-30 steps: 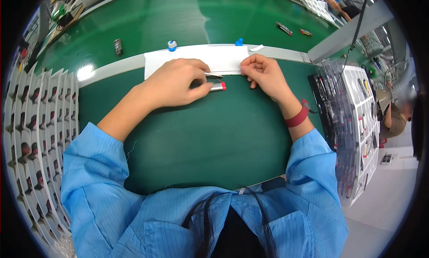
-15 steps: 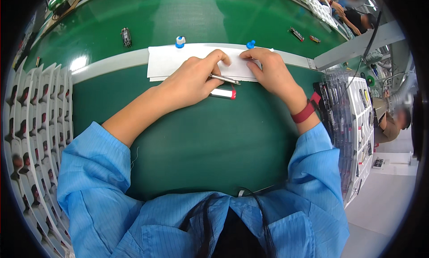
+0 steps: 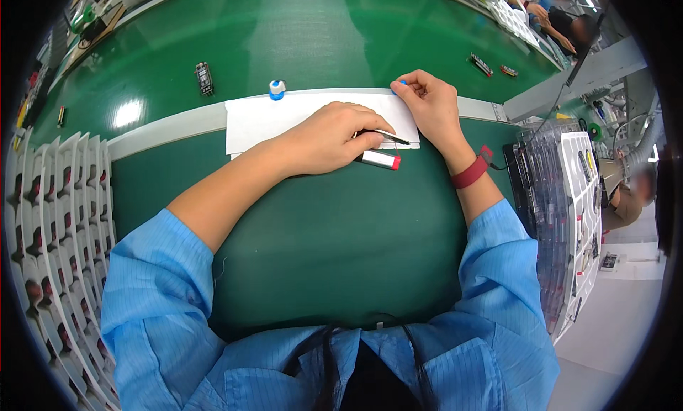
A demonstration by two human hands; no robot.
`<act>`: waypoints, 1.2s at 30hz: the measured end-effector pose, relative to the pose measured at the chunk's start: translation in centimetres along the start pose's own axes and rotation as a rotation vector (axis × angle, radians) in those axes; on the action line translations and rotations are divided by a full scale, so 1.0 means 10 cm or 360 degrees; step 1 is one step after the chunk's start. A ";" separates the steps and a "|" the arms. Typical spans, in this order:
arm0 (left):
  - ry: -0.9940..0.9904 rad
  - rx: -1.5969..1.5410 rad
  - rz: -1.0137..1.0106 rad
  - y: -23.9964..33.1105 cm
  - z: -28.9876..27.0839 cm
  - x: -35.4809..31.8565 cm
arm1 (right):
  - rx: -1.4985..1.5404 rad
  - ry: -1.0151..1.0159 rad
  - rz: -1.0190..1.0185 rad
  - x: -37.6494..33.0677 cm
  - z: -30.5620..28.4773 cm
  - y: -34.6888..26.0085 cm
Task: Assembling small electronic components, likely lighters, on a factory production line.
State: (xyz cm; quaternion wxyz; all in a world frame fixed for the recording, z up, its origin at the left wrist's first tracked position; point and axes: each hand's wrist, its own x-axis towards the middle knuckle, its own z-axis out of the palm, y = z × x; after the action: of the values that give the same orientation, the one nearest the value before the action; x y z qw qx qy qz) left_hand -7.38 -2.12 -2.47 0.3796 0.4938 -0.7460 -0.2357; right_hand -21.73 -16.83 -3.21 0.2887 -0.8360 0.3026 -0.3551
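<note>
Resting on a green work mat, the left hand (image 3: 334, 137) is curled loosely closed over a thin dark tool (image 3: 390, 136), probably tweezers or a fine pen, though the view is too small to be sure. Just below its fingertips lies a small white stick with a red end (image 3: 379, 159), touching the mat at the lower edge of a white paper sheet (image 3: 260, 118). The right hand (image 3: 432, 106) sits beside it on the sheet's far corner, fingers bent and pinched closed on something small and blue (image 3: 403, 83). A red wristband (image 3: 471, 172) circles that wrist. Farther out, a blue-and-white cap-shaped piece (image 3: 277, 89) stands at the sheet's top edge, and a small dark part (image 3: 204, 78) lies beyond it. Trays of parts (image 3: 50, 219) flank the mat. Judging from this, the fine work on the sheet looks under way, with the white stick not yet picked up.
</note>
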 end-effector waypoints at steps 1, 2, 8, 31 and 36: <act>-0.0027 -0.0007 -0.0049 0.00 -0.01 0.01 | 0.0130 0.0116 -0.0032 0.02 -0.01 0.02; -0.0027 -0.0011 -0.0047 0.00 -0.01 0.02 | 0.0126 0.0116 -0.0030 0.04 -0.02 0.04; 0.0018 -0.0078 -0.0149 -0.01 -0.01 0.03 | -0.0134 -0.0310 -0.0146 -0.05 -0.11 -0.05; -0.0107 -0.0250 -0.0141 0.04 -0.03 -0.02 | -0.0791 -0.1553 -0.0492 0.44 -0.11 -0.63; -0.0097 -0.0238 -0.0147 0.05 -0.05 0.01 | -0.0789 -0.1713 -0.0405 0.57 -0.11 -0.66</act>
State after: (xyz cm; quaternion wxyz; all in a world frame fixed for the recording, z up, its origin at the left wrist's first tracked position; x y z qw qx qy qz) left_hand -7.27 -1.98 -1.81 0.3814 0.4906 -0.7138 -0.3230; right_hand -17.38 -16.86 4.40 0.1531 -0.9703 0.0854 0.1668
